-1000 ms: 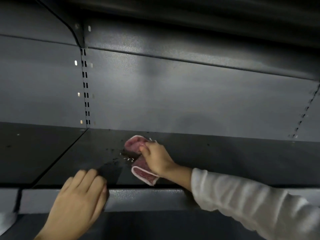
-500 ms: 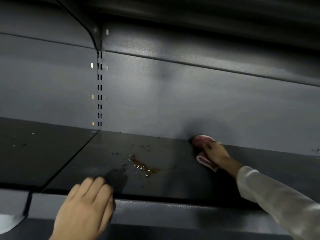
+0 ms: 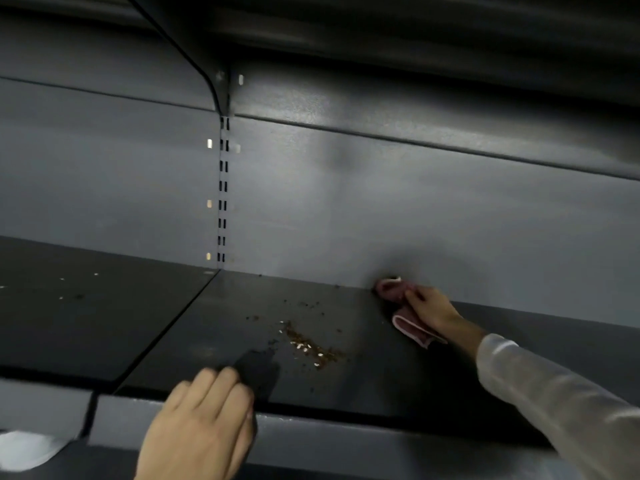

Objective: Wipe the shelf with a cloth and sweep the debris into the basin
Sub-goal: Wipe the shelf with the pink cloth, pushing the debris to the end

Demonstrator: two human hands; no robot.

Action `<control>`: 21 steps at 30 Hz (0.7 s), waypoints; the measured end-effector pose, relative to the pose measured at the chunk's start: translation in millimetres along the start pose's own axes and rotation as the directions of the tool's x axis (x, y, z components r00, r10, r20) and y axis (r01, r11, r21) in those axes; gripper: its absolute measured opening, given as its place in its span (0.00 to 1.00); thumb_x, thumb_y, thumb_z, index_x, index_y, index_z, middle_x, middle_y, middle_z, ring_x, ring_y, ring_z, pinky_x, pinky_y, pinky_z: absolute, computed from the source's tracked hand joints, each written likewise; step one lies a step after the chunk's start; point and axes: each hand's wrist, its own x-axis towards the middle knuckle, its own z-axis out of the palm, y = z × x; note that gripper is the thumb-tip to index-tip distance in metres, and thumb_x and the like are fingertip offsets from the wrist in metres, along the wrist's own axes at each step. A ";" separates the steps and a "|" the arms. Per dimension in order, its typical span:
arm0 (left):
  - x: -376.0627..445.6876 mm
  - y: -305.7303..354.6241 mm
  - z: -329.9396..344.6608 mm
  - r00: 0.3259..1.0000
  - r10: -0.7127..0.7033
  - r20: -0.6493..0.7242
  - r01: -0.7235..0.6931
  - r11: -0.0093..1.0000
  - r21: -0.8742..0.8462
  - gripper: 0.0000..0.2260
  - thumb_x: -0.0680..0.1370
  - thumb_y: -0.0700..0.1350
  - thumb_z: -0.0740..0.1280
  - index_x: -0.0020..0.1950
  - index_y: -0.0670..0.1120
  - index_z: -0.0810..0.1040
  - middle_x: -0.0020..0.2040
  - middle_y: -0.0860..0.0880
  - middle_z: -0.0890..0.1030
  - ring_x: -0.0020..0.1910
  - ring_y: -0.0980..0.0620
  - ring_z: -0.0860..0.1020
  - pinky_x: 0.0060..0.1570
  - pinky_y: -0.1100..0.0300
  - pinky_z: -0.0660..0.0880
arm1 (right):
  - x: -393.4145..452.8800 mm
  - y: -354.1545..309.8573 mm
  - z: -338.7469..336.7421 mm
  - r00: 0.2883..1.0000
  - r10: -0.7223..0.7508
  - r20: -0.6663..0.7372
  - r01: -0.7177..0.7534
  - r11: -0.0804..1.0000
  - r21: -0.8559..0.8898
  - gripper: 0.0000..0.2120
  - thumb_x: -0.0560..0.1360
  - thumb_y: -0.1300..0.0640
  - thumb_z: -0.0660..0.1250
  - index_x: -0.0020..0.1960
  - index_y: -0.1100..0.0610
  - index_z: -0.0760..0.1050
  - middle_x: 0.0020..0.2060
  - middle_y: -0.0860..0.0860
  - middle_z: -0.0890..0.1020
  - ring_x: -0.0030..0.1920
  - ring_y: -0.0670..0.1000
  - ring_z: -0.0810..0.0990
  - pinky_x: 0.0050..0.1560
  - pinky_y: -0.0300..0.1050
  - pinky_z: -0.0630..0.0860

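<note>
With the right hand (image 3: 427, 311) clutching the pink cloth (image 3: 403, 308) at the shelf (image 3: 398, 368) back corner, three o'clock of the crumb pile (image 3: 310, 346), a fast sweep may scatter crumbs past the left hand (image 3: 199, 424), curled empty over the front lip, missing the unseen basin.

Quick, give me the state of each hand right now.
Left hand: holds nothing, fingers curled over the front edge of the shelf.
Right hand: closed on the pink cloth, pressed to the shelf at the back wall.
</note>
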 end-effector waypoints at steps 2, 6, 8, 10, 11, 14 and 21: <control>0.9 1.0 0.3 1.000 0.007 -0.005 -0.007 1.000 0.021 0.07 0.77 0.43 0.51 0.40 0.47 0.64 0.31 0.43 0.79 0.36 0.46 0.63 0.34 0.55 0.58 | 4.2 -15.2 13.8 0.997 -0.068 0.032 0.068 0.998 0.002 0.14 0.79 0.58 0.56 0.58 0.64 0.75 0.59 0.64 0.78 0.60 0.62 0.76 0.56 0.47 0.70; 0.9 -1.4 -1.8 0.999 0.026 0.024 -0.026 1.000 0.014 0.03 0.68 0.43 0.58 0.40 0.47 0.64 0.31 0.43 0.79 0.36 0.45 0.63 0.34 0.54 0.57 | -5.5 -67.6 46.2 0.942 -0.308 0.133 0.301 0.951 0.066 0.14 0.79 0.60 0.55 0.56 0.64 0.77 0.57 0.62 0.80 0.58 0.59 0.78 0.57 0.47 0.70; 0.8 -1.3 -3.0 0.999 0.030 0.043 -0.031 0.999 0.011 0.03 0.68 0.44 0.57 0.40 0.47 0.64 0.31 0.42 0.78 0.36 0.45 0.62 0.34 0.54 0.57 | -18.2 -88.1 56.2 0.898 -0.400 0.185 0.377 0.915 0.147 0.14 0.79 0.59 0.57 0.52 0.66 0.77 0.51 0.65 0.82 0.51 0.60 0.80 0.51 0.49 0.72; -1.1 -2.0 -4.4 0.998 0.046 0.050 -0.046 0.999 0.003 0.01 0.71 0.43 0.56 0.40 0.47 0.64 0.31 0.43 0.78 0.36 0.45 0.62 0.34 0.54 0.57 | -30.6 -97.1 58.9 0.856 -0.458 0.238 0.406 0.882 0.239 0.13 0.78 0.58 0.58 0.50 0.67 0.77 0.46 0.67 0.82 0.42 0.54 0.80 0.45 0.46 0.72; -2.3 -3.4 -5.2 0.998 0.046 0.048 -0.046 0.999 -0.001 0.04 0.74 0.44 0.54 0.40 0.46 0.64 0.31 0.43 0.77 0.36 0.46 0.62 0.34 0.55 0.58 | -32.9 -97.0 57.0 0.842 -0.470 0.264 0.401 0.873 0.276 0.13 0.78 0.58 0.58 0.47 0.65 0.78 0.42 0.66 0.83 0.39 0.50 0.79 0.42 0.44 0.72; -1.7 -15.6 -10.7 0.998 -0.005 0.063 0.005 1.000 -0.009 0.13 0.79 0.47 0.48 0.40 0.45 0.67 0.32 0.44 0.75 0.36 0.48 0.63 0.34 0.56 0.59 | -18.8 -90.3 42.3 0.857 -0.455 0.242 0.363 0.867 0.342 0.08 0.78 0.54 0.58 0.44 0.47 0.75 0.34 0.48 0.81 0.30 0.40 0.79 0.33 0.33 0.74; -1.8 -29.1 -10.1 0.999 -0.038 0.029 0.038 0.999 -0.006 0.04 0.74 0.44 0.55 0.39 0.47 0.63 0.29 0.43 0.75 0.35 0.47 0.62 0.33 0.56 0.60 | 28.7 -93.2 70.4 0.877 -0.424 0.224 0.386 0.902 0.194 0.12 0.78 0.55 0.58 0.48 0.62 0.77 0.39 0.54 0.79 0.41 0.51 0.77 0.45 0.48 0.73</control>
